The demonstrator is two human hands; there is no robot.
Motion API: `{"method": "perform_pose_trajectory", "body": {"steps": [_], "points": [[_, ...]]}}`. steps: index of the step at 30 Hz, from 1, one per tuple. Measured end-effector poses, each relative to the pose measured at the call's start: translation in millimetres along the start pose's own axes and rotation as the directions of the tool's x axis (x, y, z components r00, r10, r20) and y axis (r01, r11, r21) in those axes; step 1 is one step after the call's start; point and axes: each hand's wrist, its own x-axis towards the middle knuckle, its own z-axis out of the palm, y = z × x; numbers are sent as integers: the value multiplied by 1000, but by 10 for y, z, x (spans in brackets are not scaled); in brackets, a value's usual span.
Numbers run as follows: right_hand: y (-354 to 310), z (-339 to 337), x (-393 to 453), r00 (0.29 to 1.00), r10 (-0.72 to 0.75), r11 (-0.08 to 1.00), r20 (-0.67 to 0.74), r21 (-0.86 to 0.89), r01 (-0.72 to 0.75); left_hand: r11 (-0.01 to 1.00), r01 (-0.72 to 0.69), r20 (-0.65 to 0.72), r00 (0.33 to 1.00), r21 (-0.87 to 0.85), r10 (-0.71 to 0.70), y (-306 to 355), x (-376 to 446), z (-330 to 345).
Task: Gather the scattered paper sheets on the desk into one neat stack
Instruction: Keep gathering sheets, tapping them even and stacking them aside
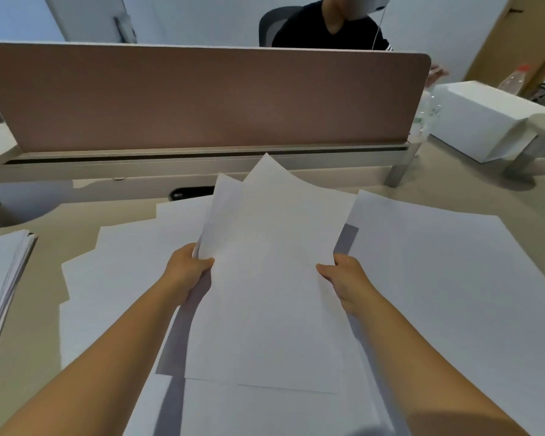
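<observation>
Gathered sheets (271, 278) held above the table (44, 309), edges uneven.
Left hand (186, 272) and right hand (346, 278) pinch opposite edges, fingers clamped, likely to square them.

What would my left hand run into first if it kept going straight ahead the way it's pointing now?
Probably the pink desk divider. The left hand, gripping the held sheets, points forward above the loose sheets on the desk; nothing else seems to stand between, though depth is unclear.

Pink desk divider (202, 99), beige desk (453, 180), white wall (202, 17), wooden door (523, 33).
</observation>
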Motion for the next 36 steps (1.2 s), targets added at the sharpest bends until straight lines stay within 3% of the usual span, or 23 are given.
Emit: {"method": "perform_pose_trajectory", "body": {"steps": [7,10,16,19,22,24,26,28,31,36], "points": [[-81,-299,-85,988,44,994,145,92,-58,998,42,-19,999,-35,-43,128,-11,143],[-90,-426,-129,987,43,998,154,41,-50,998,61,-10,998,-14,-61,133,-39,228],[101,-741,-189,996,21,992,85,-125,-10,993,42,59,997,111,-49,57,-154,589],[349,-873,-172,998,60,983,11,-177,-57,982,-7,72,997,191,-7,-90,-163,852],[684,-965,-140,992,61,957,-112,-276,-90,922,-22,34,999,386,9,-223,-194,1067],[868,-1069,-112,962,19,883,-273,-446,-144,831,10,-65,997,556,31,-269,-223,1124],[950,-1184,-128,897,-37,752,-441,-603,-266,802,73,-144,989,593,16,-282,-257,1147],[970,-1253,-155,860,4,696,-510,-617,-369,804,104,-167,986,585,-5,-282,-287,1188],[969,-1257,-133,879,87,725,-470,-575,-379,811,94,-116,993,577,-33,-261,-279,1289],[929,-1197,-7,926,68,749,-372,-593,-294,810,-46,37,999,585,30,-283,-252,1546]]}}
